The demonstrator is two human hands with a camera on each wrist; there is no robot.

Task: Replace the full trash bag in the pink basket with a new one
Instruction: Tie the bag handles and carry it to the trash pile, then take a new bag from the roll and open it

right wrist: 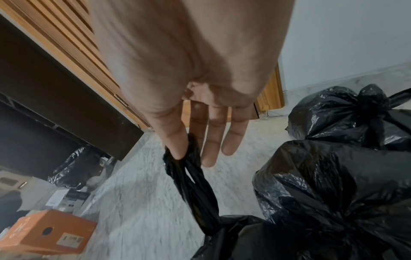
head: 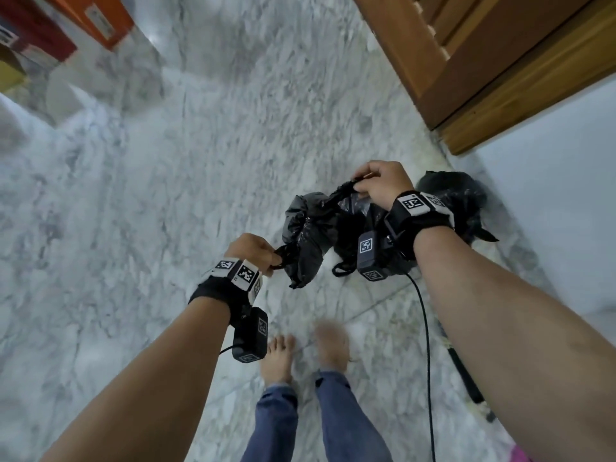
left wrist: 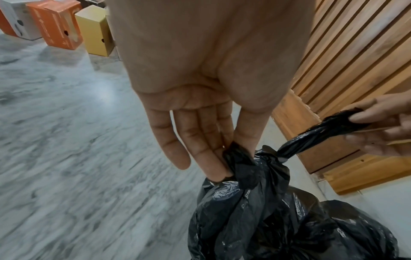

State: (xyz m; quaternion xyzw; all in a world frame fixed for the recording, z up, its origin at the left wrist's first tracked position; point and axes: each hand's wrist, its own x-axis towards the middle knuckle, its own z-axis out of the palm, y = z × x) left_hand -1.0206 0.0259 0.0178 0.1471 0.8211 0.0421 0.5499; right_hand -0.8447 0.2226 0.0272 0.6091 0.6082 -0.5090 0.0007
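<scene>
A full black trash bag [head: 310,235] hangs above the marble floor between my two hands. My left hand [head: 263,253] pinches one twisted black handle of the bag [left wrist: 235,158] between thumb and fingers. My right hand [head: 373,185] pinches the other handle [right wrist: 191,168], pulled up and to the right. In the left wrist view the two handles cross in a knot [left wrist: 271,158] at the bag's neck. A sliver of pink [head: 520,456], perhaps the basket, shows at the bottom right edge of the head view.
A second tied black bag [head: 460,201] lies on the floor by the white wall. A slatted wooden door [head: 483,61] stands at the upper right. Orange and yellow boxes [left wrist: 57,24] sit at the far left. My bare feet [head: 280,358] stand below the hands.
</scene>
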